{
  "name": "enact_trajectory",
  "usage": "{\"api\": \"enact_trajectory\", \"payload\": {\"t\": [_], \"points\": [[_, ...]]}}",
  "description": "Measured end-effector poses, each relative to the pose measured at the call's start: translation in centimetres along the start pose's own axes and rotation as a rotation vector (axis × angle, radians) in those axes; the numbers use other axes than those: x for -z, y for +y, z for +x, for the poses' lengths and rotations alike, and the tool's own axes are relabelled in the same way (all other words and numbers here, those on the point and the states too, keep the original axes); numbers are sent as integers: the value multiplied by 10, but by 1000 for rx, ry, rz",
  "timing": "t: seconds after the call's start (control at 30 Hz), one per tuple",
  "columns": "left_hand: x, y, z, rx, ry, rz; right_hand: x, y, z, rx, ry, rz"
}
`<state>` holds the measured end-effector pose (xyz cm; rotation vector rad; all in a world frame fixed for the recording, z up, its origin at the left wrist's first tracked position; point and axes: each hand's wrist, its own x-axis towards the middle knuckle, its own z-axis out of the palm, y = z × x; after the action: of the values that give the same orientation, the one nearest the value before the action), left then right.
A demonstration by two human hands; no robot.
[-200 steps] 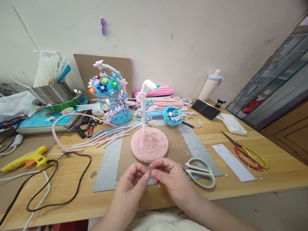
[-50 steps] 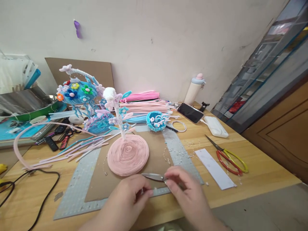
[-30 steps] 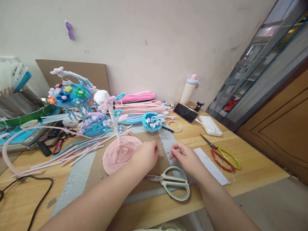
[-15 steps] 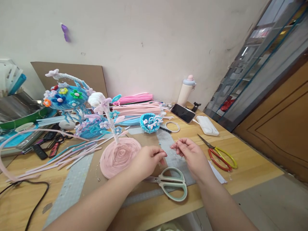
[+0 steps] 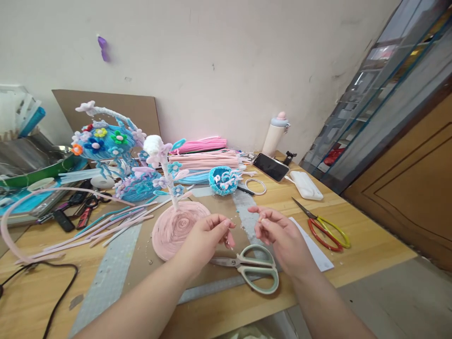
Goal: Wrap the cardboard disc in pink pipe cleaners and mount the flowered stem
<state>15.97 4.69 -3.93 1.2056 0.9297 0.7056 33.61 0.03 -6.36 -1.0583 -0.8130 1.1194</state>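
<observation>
My left hand [image 5: 214,230] hovers over the right edge of a coiled pink disc [image 5: 169,235], fingers pinched together. Tiny pale specks show by its fingertips, too small to name. Across a small gap, my right hand [image 5: 277,233] is closed in a pinch too, its index finger partly raised; what it holds, if anything, I cannot make out. A white stem [image 5: 165,174] with pipe-cleaner flowers and a white ball on top rises from the disc. Below my hands, green-handled scissors [image 5: 259,268] lie on the brown board [image 5: 141,268].
Red-and-yellow-handled scissors [image 5: 326,230] and a white sheet [image 5: 323,259] lie on the right. Behind are a blue fuzzy bowl [image 5: 223,181], a phone [image 5: 270,167], a white case [image 5: 304,185] and a bottle [image 5: 275,135]. Leftward stand a blue flowered basket [image 5: 106,141] and loose pipe cleaners [image 5: 120,221].
My hands have drawn slightly apart; the left turned downward, and the right index finger lifted. The view has shifted slightly, and more of the white sheet shows beside my right hand.
</observation>
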Motion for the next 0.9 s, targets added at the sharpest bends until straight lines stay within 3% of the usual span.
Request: {"api": "enact_trajectory", "payload": {"t": [0.27, 0.37, 0.47, 0.53, 0.6, 0.67, 0.7, 0.8, 0.9], "points": [[26, -13, -26, 101, -17, -114, 43, -15, 44, 56, 334, 140], [36, -22, -35, 113, -13, -122, 55, -24, 63, 93, 383, 98], [41, -27, -43, 127, 15, -122, 44, -28, 63, 130, 358, 6], [42, -29, -47, 153, 46, -139, 26, -27, 45, 136, 288, -85], [44, -31, -51, 193, 72, -168, 7, -21, 17, 114, 123, -267], [47, -32, -54, 233, 75, -189, -6, -13, -14, 158, -301, -835], [49, -33, -55, 251, 67, -196, -8, -9, -26, 194, -404, -1036], [56, -36, -57, 292, 25, -211, -2, 4, -47, 161, -445, -1423], [63, -40, -59, 316, -3, -254, 10, 10, -47, 58, -495, -1557]]}}
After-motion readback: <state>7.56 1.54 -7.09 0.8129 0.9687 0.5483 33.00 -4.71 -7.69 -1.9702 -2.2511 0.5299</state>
